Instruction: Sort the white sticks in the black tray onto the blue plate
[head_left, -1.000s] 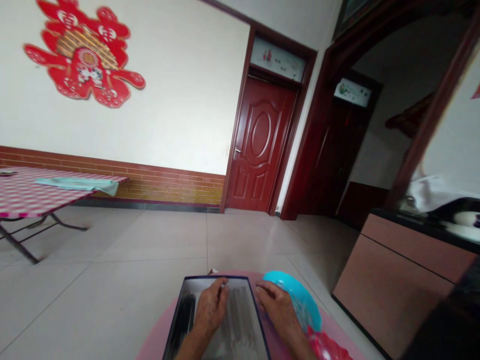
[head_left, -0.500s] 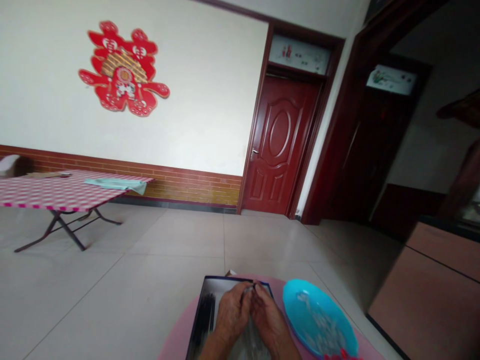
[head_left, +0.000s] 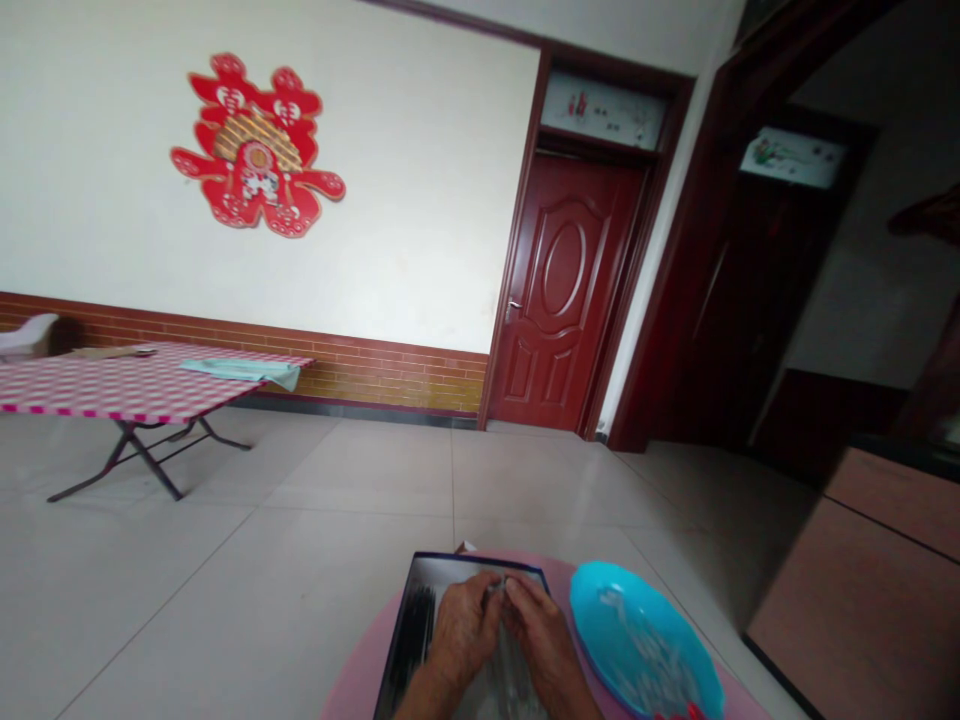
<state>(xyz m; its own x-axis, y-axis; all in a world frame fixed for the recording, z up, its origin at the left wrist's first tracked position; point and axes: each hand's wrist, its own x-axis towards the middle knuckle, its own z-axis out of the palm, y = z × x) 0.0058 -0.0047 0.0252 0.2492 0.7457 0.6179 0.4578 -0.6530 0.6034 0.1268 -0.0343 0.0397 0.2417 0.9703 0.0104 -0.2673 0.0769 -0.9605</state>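
My left hand (head_left: 466,628) and my right hand (head_left: 538,632) meet over a shallow, dark-edged box (head_left: 480,560). Their fingertips are pinched together around something small, which the fingers mostly hide. Thin black sticks (head_left: 421,615) lie along the left side of the box. Below and between my hands, long clear pieces (head_left: 507,680) show in the box. To the right of my right hand stands a bright blue plastic basin (head_left: 589,600) with many small clear pieces (head_left: 652,665) in it.
Box and basin rest on a round pink tabletop (head_left: 356,665). Something red (head_left: 686,712) sits at the basin's near edge. A folding table with a checked cover (head_left: 135,390) stands left, a brown cabinet (head_left: 862,580) right. Beyond the tiled floor (head_left: 360,470) is a red door (head_left: 566,290).
The view has shifted slightly. My fingertips remain together over the box, with the fingers and thumbs a little differently bent. Box and basin have not visibly moved on the tabletop.
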